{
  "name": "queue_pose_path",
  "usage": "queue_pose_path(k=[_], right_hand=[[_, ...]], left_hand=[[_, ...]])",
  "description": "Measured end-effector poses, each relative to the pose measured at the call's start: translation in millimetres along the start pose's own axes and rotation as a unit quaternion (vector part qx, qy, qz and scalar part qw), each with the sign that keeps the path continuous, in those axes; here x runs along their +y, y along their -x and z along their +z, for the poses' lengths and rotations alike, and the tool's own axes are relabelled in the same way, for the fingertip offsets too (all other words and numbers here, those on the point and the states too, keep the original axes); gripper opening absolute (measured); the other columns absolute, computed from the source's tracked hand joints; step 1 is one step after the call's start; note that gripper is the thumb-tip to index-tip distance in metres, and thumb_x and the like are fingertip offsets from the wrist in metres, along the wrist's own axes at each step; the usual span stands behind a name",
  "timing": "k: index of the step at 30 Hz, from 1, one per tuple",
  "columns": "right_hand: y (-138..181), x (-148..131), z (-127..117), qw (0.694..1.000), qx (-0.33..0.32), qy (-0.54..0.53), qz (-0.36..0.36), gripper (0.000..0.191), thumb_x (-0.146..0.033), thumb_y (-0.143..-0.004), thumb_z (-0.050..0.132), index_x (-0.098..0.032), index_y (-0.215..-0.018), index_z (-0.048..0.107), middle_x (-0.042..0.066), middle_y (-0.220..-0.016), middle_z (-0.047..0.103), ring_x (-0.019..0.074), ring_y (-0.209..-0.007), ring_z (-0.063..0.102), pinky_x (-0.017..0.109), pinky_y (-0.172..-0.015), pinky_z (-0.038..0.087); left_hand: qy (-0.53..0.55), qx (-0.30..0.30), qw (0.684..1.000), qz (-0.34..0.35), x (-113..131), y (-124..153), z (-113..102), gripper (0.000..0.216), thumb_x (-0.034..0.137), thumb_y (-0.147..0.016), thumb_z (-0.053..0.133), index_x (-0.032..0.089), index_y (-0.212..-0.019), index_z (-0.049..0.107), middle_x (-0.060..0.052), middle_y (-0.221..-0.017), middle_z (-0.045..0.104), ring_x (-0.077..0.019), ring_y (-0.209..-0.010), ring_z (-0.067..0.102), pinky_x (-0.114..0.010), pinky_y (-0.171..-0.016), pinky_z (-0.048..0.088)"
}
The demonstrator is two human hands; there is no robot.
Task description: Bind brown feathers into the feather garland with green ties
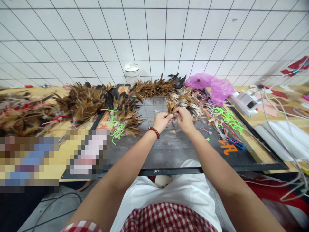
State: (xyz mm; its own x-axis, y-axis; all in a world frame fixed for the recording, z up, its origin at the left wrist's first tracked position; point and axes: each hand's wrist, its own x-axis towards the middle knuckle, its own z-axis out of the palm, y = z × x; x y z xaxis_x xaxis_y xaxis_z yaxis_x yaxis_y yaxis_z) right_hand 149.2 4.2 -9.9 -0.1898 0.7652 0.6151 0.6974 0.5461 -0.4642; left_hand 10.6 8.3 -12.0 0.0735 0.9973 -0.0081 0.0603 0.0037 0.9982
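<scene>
My left hand (162, 121) and my right hand (183, 118) meet over the dark cutting mat (173, 151), fingers pinched together on a small bunch of brown feathers (172, 108). The left wrist wears a red bead bracelet (154, 132). Long strings of brown and black feathers (154, 87) arc behind the hands and run on into a big heap of feathers (79, 101) at the left. Neon green cords (115, 124) lie left of the hands, and more green cords (228, 117) lie on the right.
A pink plastic bag (213, 87) lies at the back right, a white device (245, 102) beside it. White rolls (282, 138) and cables fill the right side. A white lidded cup (131, 71) stands against the tiled wall. Blue-handled scissors (238, 144) rest on the mat.
</scene>
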Motion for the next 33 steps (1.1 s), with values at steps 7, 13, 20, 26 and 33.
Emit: queue_pose_path(k=[7, 13, 20, 26, 33], right_hand=[[1, -1, 4, 0.996, 0.023, -0.083, 0.03, 0.011, -0.02, -0.082, 0.045, -0.021, -0.087, 0.055, 0.005, -0.084, 0.061, 0.019, -0.082, 0.055, 0.031, -0.076, 0.042], [-1, 4, 6, 0.97, 0.06, -0.2, 0.122, 0.024, -0.04, -0.085, 0.049, -0.019, -0.089, 0.06, 0.003, -0.083, 0.06, 0.0155, -0.076, 0.053, 0.028, -0.07, 0.043], [-4, 4, 10, 0.937, 0.006, -0.314, 0.154, 0.024, -0.04, -0.076, 0.059, -0.018, -0.067, 0.054, -0.001, -0.065, 0.053, 0.0124, -0.063, 0.049, 0.026, -0.063, 0.041], [-1, 10, 8, 0.982, 0.021, -0.147, 0.114, 0.015, -0.028, -0.082, 0.05, -0.018, -0.083, 0.062, 0.004, -0.08, 0.061, 0.0168, -0.077, 0.054, 0.031, -0.074, 0.042], [8, 2, 2, 0.983, -0.095, 0.153, 0.03, 0.02, -0.021, -0.083, 0.053, -0.026, -0.096, 0.066, 0.008, -0.111, 0.06, 0.0268, -0.109, 0.043, 0.042, -0.086, 0.029]], left_hand=[[-0.02, -0.012, 1.0, 0.006, 1, 1, 0, 0.021, 0.02, -0.075, 0.062, 0.012, -0.056, 0.059, -0.001, -0.051, 0.058, -0.0074, -0.047, 0.053, -0.019, -0.047, 0.042], [0.114, 0.035, 0.993, -0.004, 7, 3, -1, 0.015, 0.023, -0.076, 0.062, 0.011, -0.066, 0.062, -0.001, -0.058, 0.059, -0.0046, -0.046, 0.05, -0.016, -0.044, 0.04], [0.099, -0.066, 0.992, -0.028, 9, 7, -3, 0.026, 0.027, -0.072, 0.068, 0.011, -0.055, 0.058, -0.002, -0.053, 0.057, -0.0058, -0.044, 0.05, -0.018, -0.044, 0.04], [0.186, 0.011, 0.982, -0.026, 11, 4, -5, 0.02, 0.029, -0.071, 0.07, 0.011, -0.069, 0.061, -0.002, -0.062, 0.062, -0.0053, -0.047, 0.052, -0.018, -0.045, 0.042], [0.221, 0.11, 0.969, -0.009, 12, -1, -5, 0.023, 0.033, -0.073, 0.067, 0.012, -0.076, 0.061, 0.001, -0.059, 0.059, -0.0059, -0.045, 0.053, -0.019, -0.046, 0.043]])
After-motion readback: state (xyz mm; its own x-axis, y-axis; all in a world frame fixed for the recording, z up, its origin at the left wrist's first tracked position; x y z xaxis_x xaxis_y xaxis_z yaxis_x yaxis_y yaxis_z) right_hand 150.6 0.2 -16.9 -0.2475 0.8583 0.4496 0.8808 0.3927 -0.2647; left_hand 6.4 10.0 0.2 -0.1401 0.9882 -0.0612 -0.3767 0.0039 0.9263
